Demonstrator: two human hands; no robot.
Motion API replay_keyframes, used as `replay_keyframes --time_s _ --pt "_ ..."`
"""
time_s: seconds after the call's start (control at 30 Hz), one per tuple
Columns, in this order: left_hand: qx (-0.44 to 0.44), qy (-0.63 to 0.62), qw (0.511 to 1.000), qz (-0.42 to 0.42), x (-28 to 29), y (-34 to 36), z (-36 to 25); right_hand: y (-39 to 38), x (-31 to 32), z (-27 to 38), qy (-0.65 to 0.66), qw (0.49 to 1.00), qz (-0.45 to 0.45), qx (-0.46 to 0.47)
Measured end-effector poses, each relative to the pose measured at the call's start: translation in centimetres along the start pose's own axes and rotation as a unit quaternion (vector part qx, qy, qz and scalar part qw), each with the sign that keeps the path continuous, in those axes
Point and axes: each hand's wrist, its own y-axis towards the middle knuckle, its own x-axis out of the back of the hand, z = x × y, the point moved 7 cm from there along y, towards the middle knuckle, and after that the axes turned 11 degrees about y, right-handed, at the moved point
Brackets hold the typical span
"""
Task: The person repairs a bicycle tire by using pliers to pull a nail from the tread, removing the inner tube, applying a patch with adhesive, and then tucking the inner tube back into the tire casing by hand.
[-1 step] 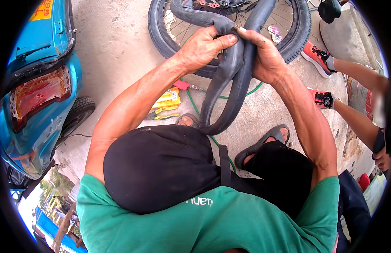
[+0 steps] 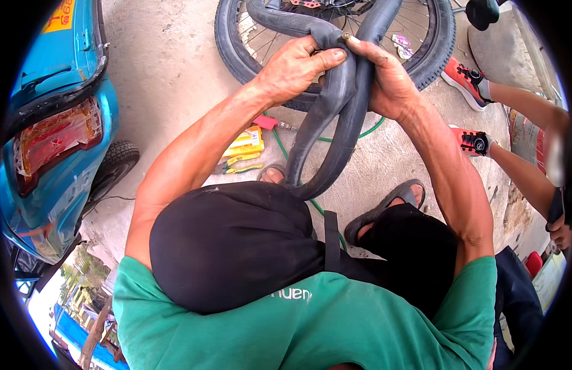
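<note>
While both hands (image 2: 292, 71) (image 2: 390, 85) grip the inner tube (image 2: 339, 92), white lettering (image 2: 296, 294) marks the shirt (image 2: 304, 330).

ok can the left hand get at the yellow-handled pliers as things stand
Probably yes, but likely only by letting go: the left hand grips the black inner tube, while the yellow-handled pliers lie on the ground, their handles uncovered.

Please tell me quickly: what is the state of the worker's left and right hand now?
Left hand: closed, holding the black inner tube.
Right hand: holding the same tube, thumb at the valve; fingers mostly hidden.
</note>
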Motion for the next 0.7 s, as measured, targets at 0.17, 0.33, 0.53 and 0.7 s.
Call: replay_keyframes --time_s 0.17,0.33,0.53,0.7 --pt "-0.044 0.170 0.985 -0.001 0.5 -1.5 -0.2 -0.7 -0.5 -1.7 0.026 0.999 -0.004 -0.018" --pt "-0.015 0.152 0.987 0.041 0.1 -1.6 -0.7 -0.9 -0.2 -1.5 -0.020 0.998 0.007 -0.056" --pt "-0.030 0.154 0.986 0.055 -0.5 -4.7 1.0 -2.4 0.3 0.0 -0.192 0.979 -0.060 -0.030" --pt "0.033 0.235 0.969 0.062 0.1 -9.0 6.9 -4.4 4.8 2.5 -0.110 0.988 -0.109 0.013"
